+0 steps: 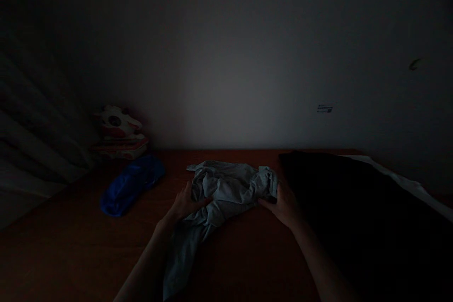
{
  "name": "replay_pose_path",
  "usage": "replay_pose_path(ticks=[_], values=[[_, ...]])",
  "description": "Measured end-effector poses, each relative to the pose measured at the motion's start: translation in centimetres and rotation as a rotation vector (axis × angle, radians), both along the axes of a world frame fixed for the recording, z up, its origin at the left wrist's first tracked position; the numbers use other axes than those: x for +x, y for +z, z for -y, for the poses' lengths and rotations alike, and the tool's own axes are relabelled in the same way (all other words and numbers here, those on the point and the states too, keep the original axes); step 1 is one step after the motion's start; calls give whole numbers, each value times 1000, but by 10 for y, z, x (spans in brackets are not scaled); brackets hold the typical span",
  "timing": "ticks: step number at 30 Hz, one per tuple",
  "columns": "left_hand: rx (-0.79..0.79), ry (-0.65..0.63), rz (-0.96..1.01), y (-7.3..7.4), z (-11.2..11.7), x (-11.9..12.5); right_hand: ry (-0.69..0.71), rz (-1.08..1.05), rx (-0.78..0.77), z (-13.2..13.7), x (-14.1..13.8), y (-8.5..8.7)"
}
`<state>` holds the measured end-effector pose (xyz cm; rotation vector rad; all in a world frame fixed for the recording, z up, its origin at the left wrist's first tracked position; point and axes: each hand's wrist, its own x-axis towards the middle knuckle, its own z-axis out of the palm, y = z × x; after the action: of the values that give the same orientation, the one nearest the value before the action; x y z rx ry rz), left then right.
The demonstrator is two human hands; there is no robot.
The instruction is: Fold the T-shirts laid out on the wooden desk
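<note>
A crumpled grey garment [230,184] lies on the brown wooden table [244,255], bunched between my two hands. One long narrow part of it, like a sleeve or leg, trails toward me at the lower left. My left hand [186,203] grips the garment's left side, with the thumb on top of the cloth. At the right end, my right hand [281,203] holds a bunched edge, its thumb at the near side. Most fingers of both hands are hidden by the cloth or by the dim light.
Left of the garment lies a shiny blue bundle [130,186]. Behind it stands a white and red cow-like figure [120,127]. A large black cloth [354,217] covers the right side, with white material [396,177] along its far edge. A curtain [35,151] hangs at left; a wall [226,80] closes the back.
</note>
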<state>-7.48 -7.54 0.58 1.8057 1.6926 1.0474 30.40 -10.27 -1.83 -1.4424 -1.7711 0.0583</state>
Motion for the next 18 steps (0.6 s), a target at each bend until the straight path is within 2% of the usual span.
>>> replay_pose_path(ticks=[5, 7, 9, 12, 15, 18], values=[[7, -67, 30, -5, 1, -5, -95, 0, 32, -6, 5, -6], [23, -41, 25, -1, 7, -1, -126, -40, -31, -5, 6, -5], [31, -11, -5, 4, 17, 4, -137, -76, -156, 0, 6, -2], [-7, -7, -78, 13, 32, 10, -133, -93, -298, 10, 4, 9], [-80, -73, -169, 24, 45, 9, -81, -121, -300, 23, 11, 24], [-39, -123, -195, 40, 57, 5, 52, -230, -309, 38, 25, 45]])
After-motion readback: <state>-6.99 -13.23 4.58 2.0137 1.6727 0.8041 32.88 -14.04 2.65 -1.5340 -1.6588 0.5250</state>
